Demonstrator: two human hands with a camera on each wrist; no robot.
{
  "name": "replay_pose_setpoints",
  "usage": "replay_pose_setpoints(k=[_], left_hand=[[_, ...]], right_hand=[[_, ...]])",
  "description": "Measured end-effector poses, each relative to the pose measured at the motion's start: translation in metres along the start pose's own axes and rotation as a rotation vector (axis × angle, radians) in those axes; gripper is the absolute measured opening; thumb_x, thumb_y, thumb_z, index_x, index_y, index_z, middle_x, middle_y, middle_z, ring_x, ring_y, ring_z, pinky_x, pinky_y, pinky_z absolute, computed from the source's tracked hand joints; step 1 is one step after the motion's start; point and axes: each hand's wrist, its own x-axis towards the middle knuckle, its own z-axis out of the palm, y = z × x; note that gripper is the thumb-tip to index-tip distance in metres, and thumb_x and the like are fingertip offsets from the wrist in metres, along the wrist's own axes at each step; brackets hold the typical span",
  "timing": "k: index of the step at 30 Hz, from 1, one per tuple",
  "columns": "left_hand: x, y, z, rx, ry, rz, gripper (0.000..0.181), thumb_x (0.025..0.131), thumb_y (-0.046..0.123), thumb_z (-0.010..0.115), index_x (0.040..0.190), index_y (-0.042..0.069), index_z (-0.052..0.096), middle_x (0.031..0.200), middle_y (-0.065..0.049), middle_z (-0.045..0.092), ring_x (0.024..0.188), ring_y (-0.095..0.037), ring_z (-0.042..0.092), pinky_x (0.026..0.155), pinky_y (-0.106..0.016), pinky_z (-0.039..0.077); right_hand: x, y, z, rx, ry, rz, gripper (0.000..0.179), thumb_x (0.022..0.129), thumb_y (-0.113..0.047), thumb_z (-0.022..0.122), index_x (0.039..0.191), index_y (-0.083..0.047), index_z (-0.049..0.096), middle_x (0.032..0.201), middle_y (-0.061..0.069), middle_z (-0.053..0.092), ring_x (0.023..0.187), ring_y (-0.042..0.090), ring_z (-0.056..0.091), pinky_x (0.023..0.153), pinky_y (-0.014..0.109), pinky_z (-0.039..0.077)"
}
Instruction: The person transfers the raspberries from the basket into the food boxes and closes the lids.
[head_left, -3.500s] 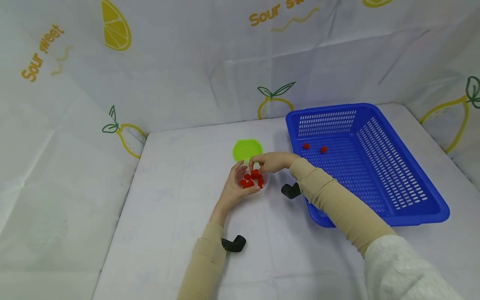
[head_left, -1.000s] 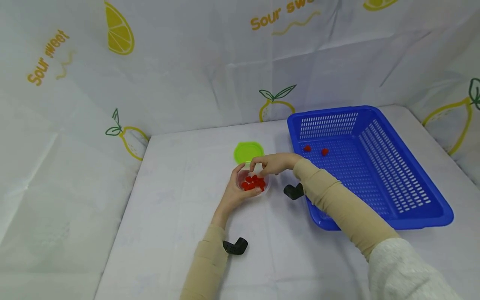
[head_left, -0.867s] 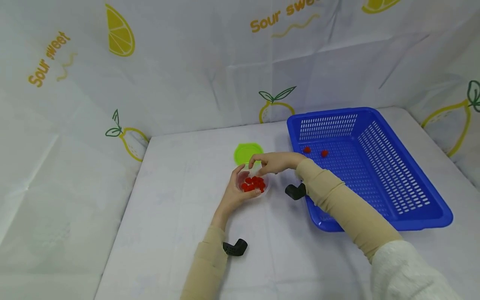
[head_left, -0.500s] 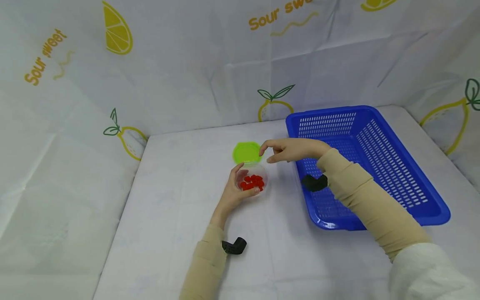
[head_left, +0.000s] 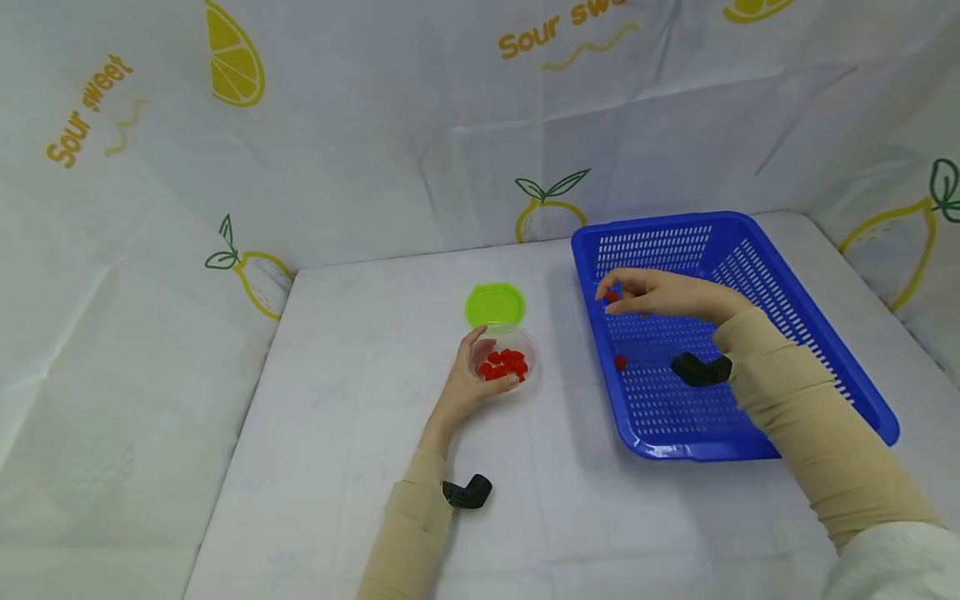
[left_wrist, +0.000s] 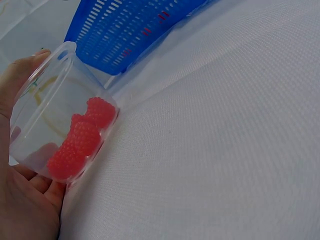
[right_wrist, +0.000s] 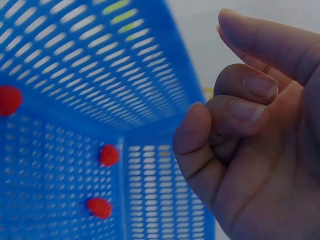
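Note:
My left hand grips a clear plastic cup around its side, thumb and fingers on opposite sides. Red raspberries lie heaped at the bottom of the cup, which sits on the white cloth. Over the left part of the blue basket hangs my right hand. In the right wrist view its fingers are loosely bent, thumb and index apart, with nothing between them. Three raspberries show on the basket floor in that view, one of them near the corner.
A bright green lid lies flat just behind the cup. White cloth covers the table and the wall behind. The basket takes up the right side, its rim standing above the table. A small black camera sits on the left wrist.
My right hand has left the cup and moved right, over the basket. A raspberry near the basket's left wall now shows where the right arm covered before. My left hand stays at the cup.

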Motion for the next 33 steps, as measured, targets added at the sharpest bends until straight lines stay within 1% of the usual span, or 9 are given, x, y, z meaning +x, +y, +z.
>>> replay_pose_setpoints(k=[3, 6, 8, 13, 16, 19, 21, 27, 33], left_hand=[[0.001, -0.001, 0.000, 0.003, 0.002, 0.004, 0.087, 0.074, 0.025, 0.078, 0.140, 0.038, 0.025, 0.143, 0.002, 0.040, 0.135, -0.018, 0.034, 0.111, -0.046, 0.033], [0.001, -0.001, 0.000, 0.007, 0.005, 0.005, 0.086, 0.073, 0.027, 0.079, 0.139, 0.040, 0.026, 0.141, 0.004, 0.041, 0.134, -0.017, 0.035, 0.110, -0.046, 0.034], [0.001, -0.001, 0.000, 0.006, 0.004, 0.014, 0.086, 0.072, 0.028, 0.079, 0.139, 0.039, 0.026, 0.141, 0.003, 0.042, 0.134, -0.016, 0.036, 0.111, -0.045, 0.034], [-0.004, 0.009, -0.002, -0.008, -0.011, 0.013, 0.087, 0.075, 0.023, 0.078, 0.143, 0.031, 0.024, 0.143, -0.001, 0.040, 0.136, -0.018, 0.034, 0.113, -0.044, 0.030], [-0.007, 0.016, -0.002, -0.020, -0.024, -0.003, 0.087, 0.076, 0.020, 0.076, 0.144, 0.029, 0.023, 0.144, -0.004, 0.039, 0.137, -0.020, 0.033, 0.113, -0.044, 0.030], [-0.013, 0.028, -0.002, -0.025, -0.048, -0.013, 0.087, 0.078, 0.016, 0.074, 0.146, 0.022, 0.020, 0.146, -0.009, 0.035, 0.138, -0.024, 0.030, 0.113, -0.045, 0.031], [-0.015, 0.031, -0.002, -0.020, -0.056, -0.013, 0.087, 0.079, 0.016, 0.073, 0.147, 0.020, 0.019, 0.147, -0.011, 0.034, 0.139, -0.025, 0.029, 0.112, -0.045, 0.032], [-0.015, 0.031, -0.002, -0.024, -0.056, -0.014, 0.087, 0.079, 0.015, 0.073, 0.147, 0.021, 0.019, 0.147, -0.010, 0.034, 0.139, -0.025, 0.029, 0.112, -0.045, 0.031], [-0.014, 0.030, -0.002, -0.028, -0.052, -0.010, 0.087, 0.079, 0.015, 0.073, 0.146, 0.021, 0.019, 0.147, -0.010, 0.034, 0.139, -0.025, 0.030, 0.113, -0.044, 0.030]], right_hand=[[-0.001, 0.016, 0.000, 0.006, -0.010, 0.023, 0.037, 0.093, -0.034, 0.056, 0.122, -0.013, 0.046, 0.074, 0.006, 0.041, 0.074, 0.020, 0.045, 0.067, 0.032, 0.043], [0.000, 0.029, 0.001, 0.010, -0.028, 0.052, 0.039, 0.092, -0.033, 0.057, 0.122, -0.010, 0.045, 0.081, 0.007, 0.045, 0.076, 0.020, 0.045, 0.067, 0.030, 0.043], [0.001, 0.035, 0.002, 0.011, -0.053, 0.075, 0.039, 0.092, -0.032, 0.057, 0.121, -0.009, 0.045, 0.081, 0.007, 0.044, 0.073, 0.019, 0.043, 0.065, 0.030, 0.041], [0.008, 0.047, 0.005, -0.005, -0.118, 0.129, 0.037, 0.091, -0.027, 0.059, 0.118, -0.005, 0.048, 0.071, 0.001, 0.038, 0.066, 0.014, 0.038, 0.062, 0.029, 0.038], [0.011, 0.053, 0.008, -0.017, -0.146, 0.159, 0.036, 0.089, -0.027, 0.061, 0.116, -0.006, 0.049, 0.075, 0.001, 0.040, 0.069, 0.015, 0.039, 0.062, 0.029, 0.038], [0.013, 0.058, 0.011, -0.023, -0.175, 0.180, 0.036, 0.088, -0.028, 0.062, 0.115, -0.007, 0.050, 0.081, 0.001, 0.044, 0.074, 0.016, 0.040, 0.065, 0.029, 0.038], [0.014, 0.061, 0.013, -0.026, -0.193, 0.191, 0.036, 0.088, -0.027, 0.062, 0.115, -0.008, 0.050, 0.083, 0.001, 0.045, 0.075, 0.016, 0.041, 0.064, 0.029, 0.039], [0.016, 0.064, 0.018, -0.032, -0.237, 0.223, 0.036, 0.087, -0.026, 0.063, 0.114, -0.006, 0.050, 0.080, 0.001, 0.043, 0.075, 0.017, 0.041, 0.063, 0.027, 0.037], [0.019, 0.067, 0.022, -0.043, -0.256, 0.236, 0.034, 0.085, -0.025, 0.065, 0.111, -0.007, 0.052, 0.085, 0.002, 0.045, 0.080, 0.017, 0.042, 0.066, 0.027, 0.038]])
